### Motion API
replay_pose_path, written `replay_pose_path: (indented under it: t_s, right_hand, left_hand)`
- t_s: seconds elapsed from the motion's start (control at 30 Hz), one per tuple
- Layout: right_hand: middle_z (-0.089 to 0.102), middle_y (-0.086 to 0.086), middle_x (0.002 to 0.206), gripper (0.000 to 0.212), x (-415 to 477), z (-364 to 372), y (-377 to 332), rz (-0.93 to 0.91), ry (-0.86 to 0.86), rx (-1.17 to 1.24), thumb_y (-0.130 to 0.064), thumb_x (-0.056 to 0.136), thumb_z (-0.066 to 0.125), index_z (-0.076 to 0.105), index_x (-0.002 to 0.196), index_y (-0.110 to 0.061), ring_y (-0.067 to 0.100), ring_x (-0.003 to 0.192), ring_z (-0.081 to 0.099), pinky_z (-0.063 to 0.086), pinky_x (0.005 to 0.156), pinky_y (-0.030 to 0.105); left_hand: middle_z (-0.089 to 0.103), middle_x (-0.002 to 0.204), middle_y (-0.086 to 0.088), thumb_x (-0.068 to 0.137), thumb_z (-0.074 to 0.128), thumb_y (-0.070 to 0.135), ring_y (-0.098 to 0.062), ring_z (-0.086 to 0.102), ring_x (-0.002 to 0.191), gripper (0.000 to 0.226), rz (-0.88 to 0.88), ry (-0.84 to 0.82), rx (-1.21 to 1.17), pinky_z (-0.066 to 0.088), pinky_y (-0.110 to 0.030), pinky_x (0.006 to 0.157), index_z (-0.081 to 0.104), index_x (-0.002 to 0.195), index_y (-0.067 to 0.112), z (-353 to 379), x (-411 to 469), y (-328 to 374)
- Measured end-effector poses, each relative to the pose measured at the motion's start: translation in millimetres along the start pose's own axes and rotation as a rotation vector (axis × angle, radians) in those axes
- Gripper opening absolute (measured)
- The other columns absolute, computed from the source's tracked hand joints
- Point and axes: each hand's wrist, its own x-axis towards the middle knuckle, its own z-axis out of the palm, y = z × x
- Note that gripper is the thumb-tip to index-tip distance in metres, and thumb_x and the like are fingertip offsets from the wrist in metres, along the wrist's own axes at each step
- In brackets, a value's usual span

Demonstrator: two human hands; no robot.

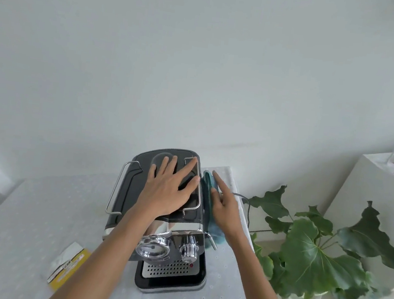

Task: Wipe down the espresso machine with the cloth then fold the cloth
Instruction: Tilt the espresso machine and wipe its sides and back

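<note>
A black and chrome espresso machine (pixel 127 190) stands on the table, its drip tray facing me. My left hand (pixel 169 188) lies flat on the machine's top with the fingers spread, holding nothing. My right hand (pixel 226 204) presses a teal cloth (pixel 208 187) flat against the machine's right side. The cloth hangs down that side, and its lower end shows near the steam wand (pixel 212 241). Most of the cloth is hidden under my palm.
The table (pixel 24 215) wears a pale dotted cover. A yellow and white packet (pixel 67 267) lies at the front left. A big leafy plant (pixel 314 256) stands close on the right, beside a white box (pixel 367 193). A black cord (pixel 246 204) runs behind the machine. A white wall is behind.
</note>
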Motion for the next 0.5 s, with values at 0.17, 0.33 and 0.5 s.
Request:
replay_pose_path:
  t_s: [0.17, 0.33, 0.5]
  right_hand:
    - [0.068, -0.017, 0.101, 0.042, -17.3, -16.1, -60.7, -0.140, 0.073, -0.107, -0.011, 0.105, 0.045, 0.058, 0.139, -0.032, -0.002, 0.049, 0.050, 0.041, 0.057, 0.011]
    - [0.069, -0.007, 0.080, 0.041, -16.2, -9.5, -113.5, -0.154, 0.135, -0.322, -0.014, 0.105, 0.042, 0.059, 0.138, -0.032, 0.010, 0.054, 0.056, 0.043, 0.054, 0.020]
    - [0.069, 0.009, 0.083, 0.032, -13.8, 22.0, -157.6, -0.279, 0.209, -0.591, -0.016, 0.105, 0.037, 0.061, 0.126, -0.018, 0.033, 0.075, 0.062, 0.051, 0.063, 0.039]
  left_hand:
    - [0.008, 0.162, -0.006, 0.094, 0.026, 0.064, -0.018, -0.004, 0.150, 0.060, 0.022, 0.045, -0.244, 0.000, -0.047, 0.120, 0.009, 0.149, 0.050, -4.3, -0.4, -6.8]
    - [0.005, 0.162, -0.006, 0.099, 0.041, 0.046, -0.028, 0.004, 0.149, 0.060, -0.035, 0.108, -0.397, 0.014, -0.050, 0.119, 0.012, 0.152, 0.042, -31.5, -15.8, -38.2]
    - [0.014, 0.160, -0.014, 0.101, 0.040, 0.030, -0.032, 0.014, 0.148, 0.056, -0.275, 0.191, -0.256, 0.026, -0.050, 0.115, 0.020, 0.153, 0.025, -40.7, -42.1, -98.6]
